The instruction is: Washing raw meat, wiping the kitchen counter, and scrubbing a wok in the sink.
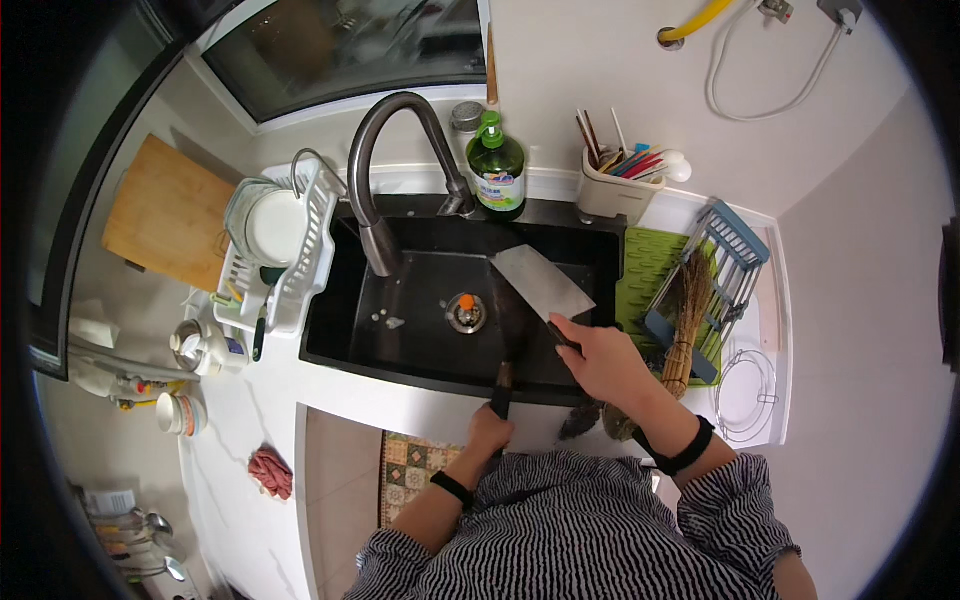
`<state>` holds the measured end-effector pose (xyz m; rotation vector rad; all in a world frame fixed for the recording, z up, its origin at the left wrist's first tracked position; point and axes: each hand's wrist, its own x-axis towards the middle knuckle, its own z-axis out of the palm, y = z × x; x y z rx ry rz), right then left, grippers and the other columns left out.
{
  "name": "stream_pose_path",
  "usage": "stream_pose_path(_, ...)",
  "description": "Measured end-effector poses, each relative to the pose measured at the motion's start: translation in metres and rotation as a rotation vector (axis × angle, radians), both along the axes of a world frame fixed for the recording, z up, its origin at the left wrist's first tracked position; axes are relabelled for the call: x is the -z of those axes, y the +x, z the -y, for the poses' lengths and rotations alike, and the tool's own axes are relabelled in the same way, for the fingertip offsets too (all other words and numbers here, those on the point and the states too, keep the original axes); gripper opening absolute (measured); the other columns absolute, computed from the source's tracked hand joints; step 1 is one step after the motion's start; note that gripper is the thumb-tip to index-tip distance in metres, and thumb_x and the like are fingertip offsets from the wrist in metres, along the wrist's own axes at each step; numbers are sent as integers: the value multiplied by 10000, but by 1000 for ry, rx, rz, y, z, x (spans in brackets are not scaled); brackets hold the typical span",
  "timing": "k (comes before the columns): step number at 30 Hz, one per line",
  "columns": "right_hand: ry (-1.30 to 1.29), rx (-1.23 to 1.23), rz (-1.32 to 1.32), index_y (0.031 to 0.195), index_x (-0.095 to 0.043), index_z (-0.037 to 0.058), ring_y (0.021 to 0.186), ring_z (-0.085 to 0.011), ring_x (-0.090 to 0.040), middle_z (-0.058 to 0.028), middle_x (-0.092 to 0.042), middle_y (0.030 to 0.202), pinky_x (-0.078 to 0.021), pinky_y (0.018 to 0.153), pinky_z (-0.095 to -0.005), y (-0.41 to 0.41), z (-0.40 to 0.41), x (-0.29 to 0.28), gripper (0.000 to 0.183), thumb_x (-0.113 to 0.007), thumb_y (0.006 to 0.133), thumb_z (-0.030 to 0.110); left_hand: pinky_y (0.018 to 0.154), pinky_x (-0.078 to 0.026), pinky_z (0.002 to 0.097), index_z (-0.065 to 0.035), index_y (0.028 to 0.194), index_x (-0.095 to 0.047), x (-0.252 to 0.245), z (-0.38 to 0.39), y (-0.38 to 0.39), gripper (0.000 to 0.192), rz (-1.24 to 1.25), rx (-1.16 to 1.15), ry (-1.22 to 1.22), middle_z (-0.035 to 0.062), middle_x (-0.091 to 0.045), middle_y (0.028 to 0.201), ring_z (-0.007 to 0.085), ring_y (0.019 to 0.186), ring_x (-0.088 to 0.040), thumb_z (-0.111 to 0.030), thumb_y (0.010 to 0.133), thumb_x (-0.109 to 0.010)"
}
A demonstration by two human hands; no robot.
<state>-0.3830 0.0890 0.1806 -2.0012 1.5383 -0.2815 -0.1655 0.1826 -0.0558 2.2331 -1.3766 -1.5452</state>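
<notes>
My right hand (604, 356) grips the dark handle of a cleaver (544, 281). Its broad metal blade is held over the right half of a black sink (420, 330) and points up and left. Near the sink's front edge, my left hand (489, 431) is closed around the black handle of a utensil (502, 397). Its far part blends into the dark basin, so I cannot tell its shape. The two held tools look apart. An orange piece (466, 301) sits on the metal drain (466, 322), with several pale scraps (390, 322) to its left.
A curved faucet (360, 172) arches over the sink beside a green soap bottle (496, 169). At left are a white dish rack (311, 247) and a wooden cutting board (169, 214). At right, a straw brush (684, 330) leans on a folding rack (739, 236) over a green mat (652, 255).
</notes>
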Motion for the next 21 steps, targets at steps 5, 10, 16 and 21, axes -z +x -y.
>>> stream_pose_path(5,-53,45,11,1331,-548,112,805,-389,-665,-216,-680,863,-541,716,-466,-2,29,19,433,-592,909,198,739,-551,434,49,1045,-604,-7,-3,-8,390,66,59,-79,239,-694,871,361,807,-696,-155,714,-634)
stream_pose_path(10,68,138,114,1388,-518,155,783,-379,-662,-216,-678,856,-522,708,-430,-14,10,21,472,-600,925,200,782,-537,451,47,1053,-613,-19,0,-7,404,-18,52,38,246,-691,918,380,889,-681,-165,710,-640)
stream_pose_path(16,132,286,238,1446,-468,191,766,-348,-662,-214,-691,939,-510,721,-397,-35,-17,20,518,-599,946,210,709,-546,423,67,1029,-600,4,-6,9,404,-47,80,-73,233,-682,848,351,770,-693,-143,689,-656)
stream_pose_path(21,191,293,200,1448,-469,202,802,-324,-670,-203,-696,1066,-517,746,-377,-52,-26,19,528,-612,940,213,619,-535,389,72,987,-592,-20,-6,14,367,-171,-24,-47,193,-655,761,291,656,-671,-99,671,-668)
